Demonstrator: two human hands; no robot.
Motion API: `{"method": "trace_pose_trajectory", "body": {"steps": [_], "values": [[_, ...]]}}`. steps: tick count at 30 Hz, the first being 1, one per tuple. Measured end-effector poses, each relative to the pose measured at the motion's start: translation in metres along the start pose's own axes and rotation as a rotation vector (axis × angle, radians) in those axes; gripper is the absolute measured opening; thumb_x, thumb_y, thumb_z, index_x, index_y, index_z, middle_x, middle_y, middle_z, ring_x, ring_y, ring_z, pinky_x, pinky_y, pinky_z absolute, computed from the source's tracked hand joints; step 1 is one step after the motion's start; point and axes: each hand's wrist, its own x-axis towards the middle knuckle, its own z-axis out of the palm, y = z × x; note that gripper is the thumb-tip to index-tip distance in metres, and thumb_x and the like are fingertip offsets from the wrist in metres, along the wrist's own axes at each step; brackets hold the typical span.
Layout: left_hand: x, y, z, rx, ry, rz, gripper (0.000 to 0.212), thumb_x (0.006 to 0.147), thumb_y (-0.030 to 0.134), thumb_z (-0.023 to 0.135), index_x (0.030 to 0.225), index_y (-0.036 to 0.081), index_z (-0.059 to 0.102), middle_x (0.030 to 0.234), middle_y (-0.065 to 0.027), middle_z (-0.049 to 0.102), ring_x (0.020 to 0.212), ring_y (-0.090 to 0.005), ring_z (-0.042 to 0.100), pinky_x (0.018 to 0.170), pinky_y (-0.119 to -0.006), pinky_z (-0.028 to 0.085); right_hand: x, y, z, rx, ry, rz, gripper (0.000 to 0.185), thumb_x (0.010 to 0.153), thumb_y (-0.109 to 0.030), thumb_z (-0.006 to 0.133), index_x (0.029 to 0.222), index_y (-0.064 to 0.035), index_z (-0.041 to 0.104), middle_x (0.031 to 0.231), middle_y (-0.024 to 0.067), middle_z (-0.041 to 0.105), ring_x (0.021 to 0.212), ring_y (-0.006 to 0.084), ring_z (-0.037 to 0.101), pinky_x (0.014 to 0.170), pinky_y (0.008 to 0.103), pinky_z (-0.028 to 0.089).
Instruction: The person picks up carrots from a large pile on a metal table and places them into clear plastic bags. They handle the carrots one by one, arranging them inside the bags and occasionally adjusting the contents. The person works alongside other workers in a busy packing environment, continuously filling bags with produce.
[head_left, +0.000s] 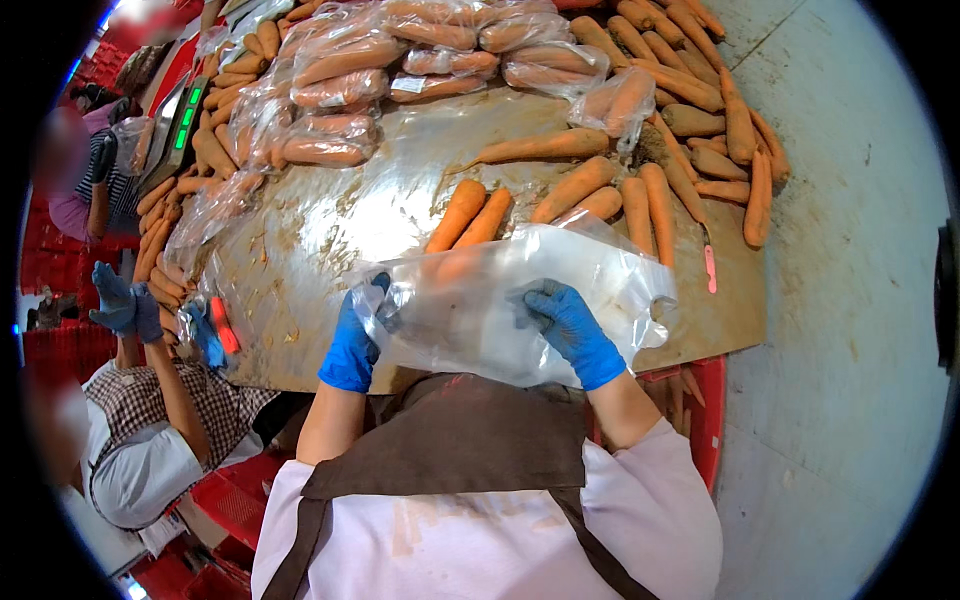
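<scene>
A clear plastic bag (480, 322) is stretched flat between my two blue-gloved hands, above the near edge of the metal table (300, 285). My left hand (364, 326) grips its left end, with part of the fingers behind the film. Farther right, my right hand (559, 311) pinches the bag near its middle; some fingertips are hidden by the plastic. Two loose carrots (456, 214) lie just beyond the bag and show partly through it. More loose carrots (577, 187) lie behind its right part, and one long carrot (544, 146) rests farther back.
Bagged carrots (345, 90) are piled at the back, loose carrots (690, 97) at the right. A pink-handled tool (710, 266) lies at right, a red-orange object (223, 324) at left. Beside me at left is a co-worker's gloved hands (124, 304); another person stands by a scale (180, 120).
</scene>
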Motion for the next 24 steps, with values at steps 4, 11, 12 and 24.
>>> {"method": "trace_pose_trajectory", "body": {"steps": [4,11,12,24], "values": [[-0.010,0.002,-0.035,0.225,0.107,0.324,0.018,0.085,0.014,0.058,0.100,0.004,0.055,0.089,-0.0028,0.057,0.076,-0.0097,0.052,0.063,-0.023,0.043,0.002,-0.001,0.005,-0.193,0.107,0.059,0.029,0.085,-0.022,0.058,0.096,0.0048,0.059,0.072,0.0087,0.060,0.066,0.0144,0.055,0.057,0.0252,0.043],[-0.077,0.031,0.015,0.805,-0.155,0.651,0.011,0.082,0.007,0.060,0.090,0.001,0.056,0.075,-0.0009,0.052,0.069,-0.0111,0.049,0.063,-0.023,0.042,0.033,0.020,0.076,-0.299,-0.164,0.166,0.026,0.079,-0.022,0.067,0.092,-0.0017,0.059,0.079,0.0039,0.059,0.067,0.0125,0.054,0.062,0.0247,0.045],[-0.080,0.023,0.032,0.835,-0.176,0.624,0.011,0.080,0.007,0.061,0.088,0.000,0.056,0.074,-0.0011,0.053,0.069,-0.0109,0.049,0.064,-0.023,0.042,0.031,0.025,0.095,-0.129,-0.109,0.160,0.024,0.079,-0.021,0.067,0.091,-0.0025,0.058,0.079,0.0036,0.058,0.068,0.0124,0.054,0.062,0.0247,0.045],[-0.056,-0.005,-0.058,0.565,0.178,0.560,0.008,0.079,0.002,0.057,0.074,0.002,0.051,0.075,-0.0035,0.054,0.072,-0.0100,0.050,0.067,-0.023,0.040,0.048,0.010,-0.013,0.612,0.104,0.070,0.005,0.080,-0.006,0.054,0.075,-0.0066,0.053,0.069,0.0028,0.055,0.054,0.0096,0.049,0.048,0.0206,0.043]]}}
